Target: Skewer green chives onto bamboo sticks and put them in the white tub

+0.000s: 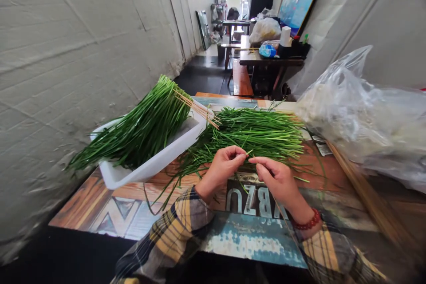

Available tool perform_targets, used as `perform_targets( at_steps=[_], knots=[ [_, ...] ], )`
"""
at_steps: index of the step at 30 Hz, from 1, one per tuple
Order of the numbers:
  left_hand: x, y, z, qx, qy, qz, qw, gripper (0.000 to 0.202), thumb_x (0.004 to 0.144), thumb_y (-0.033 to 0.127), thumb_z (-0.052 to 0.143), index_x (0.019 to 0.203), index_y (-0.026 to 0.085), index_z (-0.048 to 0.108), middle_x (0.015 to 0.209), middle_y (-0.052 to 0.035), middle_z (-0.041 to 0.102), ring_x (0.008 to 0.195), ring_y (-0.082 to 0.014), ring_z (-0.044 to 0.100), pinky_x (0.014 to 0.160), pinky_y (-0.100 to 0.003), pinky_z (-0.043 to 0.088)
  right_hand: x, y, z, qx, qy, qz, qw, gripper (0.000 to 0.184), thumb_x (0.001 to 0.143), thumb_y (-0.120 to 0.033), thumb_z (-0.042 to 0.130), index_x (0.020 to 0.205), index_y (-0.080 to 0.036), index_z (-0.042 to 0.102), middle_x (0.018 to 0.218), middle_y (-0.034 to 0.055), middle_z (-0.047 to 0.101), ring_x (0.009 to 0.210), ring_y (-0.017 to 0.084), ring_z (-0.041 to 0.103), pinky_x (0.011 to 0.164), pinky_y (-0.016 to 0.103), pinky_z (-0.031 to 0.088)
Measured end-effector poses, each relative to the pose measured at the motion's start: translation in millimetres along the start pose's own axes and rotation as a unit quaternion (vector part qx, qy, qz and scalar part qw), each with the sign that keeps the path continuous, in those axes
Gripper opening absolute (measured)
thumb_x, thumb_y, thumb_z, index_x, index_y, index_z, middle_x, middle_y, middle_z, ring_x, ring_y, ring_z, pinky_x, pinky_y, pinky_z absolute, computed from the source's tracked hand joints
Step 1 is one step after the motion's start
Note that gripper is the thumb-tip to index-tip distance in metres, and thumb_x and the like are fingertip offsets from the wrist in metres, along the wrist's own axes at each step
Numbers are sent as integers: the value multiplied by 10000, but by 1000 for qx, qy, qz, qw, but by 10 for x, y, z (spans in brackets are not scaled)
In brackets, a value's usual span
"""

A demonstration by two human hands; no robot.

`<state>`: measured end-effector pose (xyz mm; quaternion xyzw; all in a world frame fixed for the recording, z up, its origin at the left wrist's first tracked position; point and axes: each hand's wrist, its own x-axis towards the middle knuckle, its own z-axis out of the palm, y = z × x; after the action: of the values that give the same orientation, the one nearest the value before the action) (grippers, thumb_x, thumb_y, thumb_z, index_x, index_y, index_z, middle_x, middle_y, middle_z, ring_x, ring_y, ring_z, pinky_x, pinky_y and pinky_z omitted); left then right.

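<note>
My left hand (223, 167) is closed in a pinch at the centre, with the pale green end of a chive (249, 153) at its fingertips. Just to its right, my right hand (278, 181) is closed round a thin bamboo skewer (286, 221), which runs down from the palm toward the forearm. The fingertips of both hands nearly meet. Beyond them a loose pile of green chives (266, 135) lies across the table. A thick bundle of chives (146, 117) leans in a white plastic tray (156, 158) at the left. Several skewers (199, 111) rest across the tray's corner.
The patterned wooden table (83, 204) meets a white wall on the left. A clear plastic bag (359, 120) with pale contents bulges at the right, beside a blurred bunch of thin sticks (366, 195). Farther back stand another table (249, 57) and a bench (242, 79).
</note>
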<state>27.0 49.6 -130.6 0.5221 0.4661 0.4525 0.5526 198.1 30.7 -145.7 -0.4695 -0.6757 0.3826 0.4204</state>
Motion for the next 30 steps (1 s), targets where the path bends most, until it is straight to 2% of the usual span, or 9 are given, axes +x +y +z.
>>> perform_targets(
  at_steps=[2, 4, 6, 8, 13, 18, 21, 25, 30],
  knots=[
    [15, -8, -3, 21, 4, -3, 1000, 198, 765, 318, 606, 748, 121, 603, 586, 40, 476, 502, -57, 356, 475, -189, 256, 22, -9, -100, 43, 38, 15, 998, 270, 876, -309, 503, 1026, -178, 686, 593, -36, 489, 527, 104, 436, 512, 229, 349],
    [30, -28, -7, 70, 18, 22, 997, 185, 794, 302, 577, 748, 125, 602, 599, 31, 492, 521, -68, 384, 491, -194, 285, 62, -19, -222, 103, 121, 36, 987, 278, 876, -329, 518, 1064, -187, 667, 588, -46, 459, 506, 97, 393, 468, 217, 304],
    [35, -55, -6, 153, 37, 77, 984, 154, 811, 266, 563, 749, 133, 610, 654, 10, 545, 585, -89, 451, 547, -206, 345, 100, -28, -333, 161, 197, 56, 966, 262, 869, -353, 536, 1036, -196, 663, 570, -58, 419, 473, 87, 328, 421, 209, 228],
    [24, -81, 9, 256, 38, 137, 956, 101, 815, 227, 569, 803, 148, 630, 749, -12, 597, 679, -116, 513, 627, -226, 392, 125, -37, -400, 200, 230, 66, 950, 241, 861, -368, 552, 998, -202, 660, 551, -67, 389, 454, 82, 285, 402, 208, 184],
    [-13, -104, 140, 448, -51, 204, 869, 159, 884, 231, 511, 906, 185, 661, 823, -40, 599, 729, -140, 537, 662, -252, 406, 135, -71, -389, 147, 218, 29, 964, 254, 870, -374, 529, 960, -179, 665, 554, -54, 401, 470, 83, 337, 418, 208, 233],
    [45, -111, 386, 533, -109, 257, 799, 186, 890, 226, 499, 987, 192, 654, 841, -58, 589, 818, -178, 539, 719, -285, 415, 138, -74, -390, 120, 213, 20, 970, 280, 878, -379, 496, 976, -171, 655, 543, -54, 408, 456, 85, 345, 418, 211, 255],
    [107, -134, 499, 567, -144, 268, 765, 157, 870, 194, 514, 914, 183, 664, 809, -62, 572, 789, -188, 514, 709, -300, 414, 154, -56, -414, 141, 220, 21, 965, 285, 867, -380, 505, 976, -162, 651, 546, -57, 403, 461, 85, 349, 422, 210, 261],
    [133, -97, 493, 558, -122, 277, 773, 216, 877, 193, 492, 733, 171, 651, 761, -62, 545, 752, -180, 487, 702, -300, 407, 169, -44, -432, 166, 220, 15, 961, 286, 859, -380, 512, 961, -156, 658, 551, -57, 407, 472, 84, 352, 429, 209, 258],
    [74, 66, 243, 445, 11, 278, 851, 86, 776, 123, 553, 756, 163, 626, 921, -54, 592, 892, -177, 508, 819, -302, 388, 125, -94, -407, 187, 193, 14, 963, 292, 864, -378, 501, 984, -162, 656, 544, -62, 408, 458, 85, 331, 415, 210, 237]
  ],
)
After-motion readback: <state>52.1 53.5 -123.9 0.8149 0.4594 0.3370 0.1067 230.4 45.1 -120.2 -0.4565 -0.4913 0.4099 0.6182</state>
